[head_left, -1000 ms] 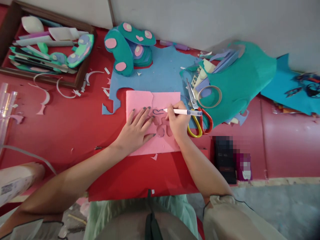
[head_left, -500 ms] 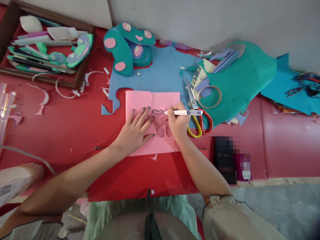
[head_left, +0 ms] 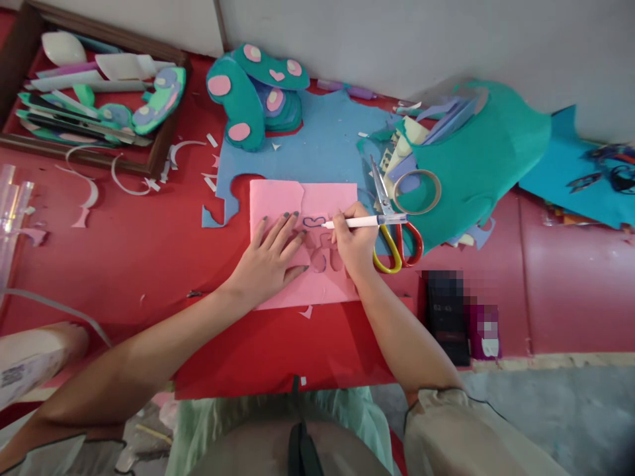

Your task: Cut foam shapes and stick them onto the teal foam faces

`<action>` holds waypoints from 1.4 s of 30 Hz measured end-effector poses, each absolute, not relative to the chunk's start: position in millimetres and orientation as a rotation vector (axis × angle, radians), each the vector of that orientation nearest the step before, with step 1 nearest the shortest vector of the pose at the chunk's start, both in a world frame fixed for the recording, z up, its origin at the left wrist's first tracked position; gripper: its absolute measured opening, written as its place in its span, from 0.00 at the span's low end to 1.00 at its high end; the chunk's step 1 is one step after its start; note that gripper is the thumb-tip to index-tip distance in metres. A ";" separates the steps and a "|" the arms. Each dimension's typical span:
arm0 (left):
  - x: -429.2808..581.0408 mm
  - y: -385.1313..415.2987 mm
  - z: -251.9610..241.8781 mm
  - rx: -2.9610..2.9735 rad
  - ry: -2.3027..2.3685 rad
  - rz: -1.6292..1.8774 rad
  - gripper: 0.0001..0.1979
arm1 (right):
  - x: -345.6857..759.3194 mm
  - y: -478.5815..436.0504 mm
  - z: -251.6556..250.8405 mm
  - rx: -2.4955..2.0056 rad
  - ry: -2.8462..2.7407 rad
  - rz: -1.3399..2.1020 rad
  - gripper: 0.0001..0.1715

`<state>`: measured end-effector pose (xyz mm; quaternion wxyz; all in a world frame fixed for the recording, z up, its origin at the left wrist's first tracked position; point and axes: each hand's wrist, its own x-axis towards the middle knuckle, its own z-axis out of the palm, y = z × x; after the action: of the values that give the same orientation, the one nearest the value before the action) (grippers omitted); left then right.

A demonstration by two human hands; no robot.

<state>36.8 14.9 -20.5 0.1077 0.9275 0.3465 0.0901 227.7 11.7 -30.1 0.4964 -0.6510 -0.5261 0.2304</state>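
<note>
Head view: pink foam sheet [head_left: 320, 284] lies under splayed left hand [head_left: 268, 261]; right hand [head_left: 356, 246] pinches white pen [head_left: 356, 223], tip beside blue outline [head_left: 313, 222].

we see the left hand [head_left: 265, 261] covering part of a pink sheet [head_left: 332, 198], while the right hand [head_left: 356, 243] hides a stretch of the white pen [head_left: 364, 222], itself masking a bit of the scissors [head_left: 391, 256]. the left edge crops a wooden frame [head_left: 161, 149] and clear tubes [head_left: 14, 215]; pixelation blurs parts of a black device [head_left: 449, 337] and a magenta object [head_left: 477, 330].
</note>
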 end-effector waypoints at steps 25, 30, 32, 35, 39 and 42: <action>36.3 14.3 -20.0 2.702 1.021 0.261 0.28 | 222.6 11.9 -18.3 -1.503 -1.209 0.544 0.17; 36.4 14.2 -20.8 2.683 1.023 0.290 0.26 | 221.6 11.5 -17.7 -1.474 -1.196 0.565 0.17; 36.4 14.1 -20.9 2.692 1.024 0.287 0.26 | 222.4 11.7 -18.5 -1.455 -1.234 0.615 0.16; 36.3 14.1 -20.3 2.709 1.023 0.268 0.26 | 224.3 12.4 -19.4 -1.458 -1.335 0.656 0.17; 36.3 14.2 -18.8 2.701 1.028 0.244 0.26 | 225.4 12.7 -19.8 -1.485 -1.387 0.666 0.19; 36.4 14.2 -18.2 2.669 1.028 0.249 0.26 | 224.6 12.2 -20.1 -1.516 -1.294 0.622 0.19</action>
<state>36.4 14.2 -18.2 0.1348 0.9212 0.3547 0.0859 224.6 12.2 -20.1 0.5028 -0.6275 -0.5358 0.2577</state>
